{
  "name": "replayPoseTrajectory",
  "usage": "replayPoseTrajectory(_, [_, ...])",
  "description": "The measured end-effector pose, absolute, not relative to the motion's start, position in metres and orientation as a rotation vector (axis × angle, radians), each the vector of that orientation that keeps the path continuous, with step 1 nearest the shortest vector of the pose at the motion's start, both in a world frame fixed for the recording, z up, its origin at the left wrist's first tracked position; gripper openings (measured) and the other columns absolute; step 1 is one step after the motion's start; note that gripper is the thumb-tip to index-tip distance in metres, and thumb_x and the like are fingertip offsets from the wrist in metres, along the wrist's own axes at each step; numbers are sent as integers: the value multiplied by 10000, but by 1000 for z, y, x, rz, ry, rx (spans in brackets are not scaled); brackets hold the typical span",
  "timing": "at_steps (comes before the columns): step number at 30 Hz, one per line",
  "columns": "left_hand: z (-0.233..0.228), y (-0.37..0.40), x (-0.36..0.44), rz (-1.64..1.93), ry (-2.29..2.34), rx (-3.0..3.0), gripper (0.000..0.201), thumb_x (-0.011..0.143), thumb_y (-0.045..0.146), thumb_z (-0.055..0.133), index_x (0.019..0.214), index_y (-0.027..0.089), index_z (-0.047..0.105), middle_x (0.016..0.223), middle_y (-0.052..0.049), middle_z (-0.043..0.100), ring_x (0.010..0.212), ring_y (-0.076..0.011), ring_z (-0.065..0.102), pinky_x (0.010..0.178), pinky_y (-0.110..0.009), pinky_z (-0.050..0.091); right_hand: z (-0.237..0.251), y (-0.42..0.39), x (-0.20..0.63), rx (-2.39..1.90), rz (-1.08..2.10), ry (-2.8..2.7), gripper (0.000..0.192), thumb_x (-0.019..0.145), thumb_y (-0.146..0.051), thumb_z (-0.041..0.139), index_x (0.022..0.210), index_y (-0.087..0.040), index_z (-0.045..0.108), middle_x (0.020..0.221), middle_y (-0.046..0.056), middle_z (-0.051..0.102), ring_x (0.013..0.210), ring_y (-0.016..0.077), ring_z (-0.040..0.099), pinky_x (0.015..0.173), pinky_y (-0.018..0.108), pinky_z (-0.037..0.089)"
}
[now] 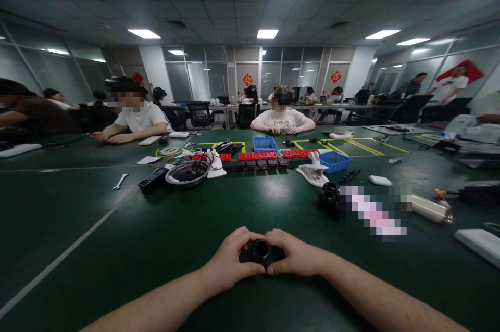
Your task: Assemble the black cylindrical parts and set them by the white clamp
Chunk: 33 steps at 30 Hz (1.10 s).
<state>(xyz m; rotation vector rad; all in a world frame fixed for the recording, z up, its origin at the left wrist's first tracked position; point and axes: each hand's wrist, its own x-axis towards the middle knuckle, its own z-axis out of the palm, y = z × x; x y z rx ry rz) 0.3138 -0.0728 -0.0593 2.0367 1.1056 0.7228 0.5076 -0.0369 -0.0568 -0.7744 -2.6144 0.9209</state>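
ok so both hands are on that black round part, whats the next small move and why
Probably a small twist of one hand against the other. The left hand and right hand pinch the black round part from opposite sides just above the green table, its opening facing up; nothing else is within reach.

Black ring [261, 252] between both hands
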Motion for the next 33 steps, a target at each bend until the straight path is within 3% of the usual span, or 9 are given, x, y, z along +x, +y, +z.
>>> replayPoseTrajectory(33, [-55, -74, 318, 685, 1182, 2064, 397, 620, 399, 656, 949, 211, 541, 837, -2, 467, 742, -149, 443, 628, -224, 358, -57, -37, 505, -855, 950, -2577, 345, 593, -310, 685, 879, -165, 559, 826, 0, 528, 794, 165, 464, 679, 251, 358])
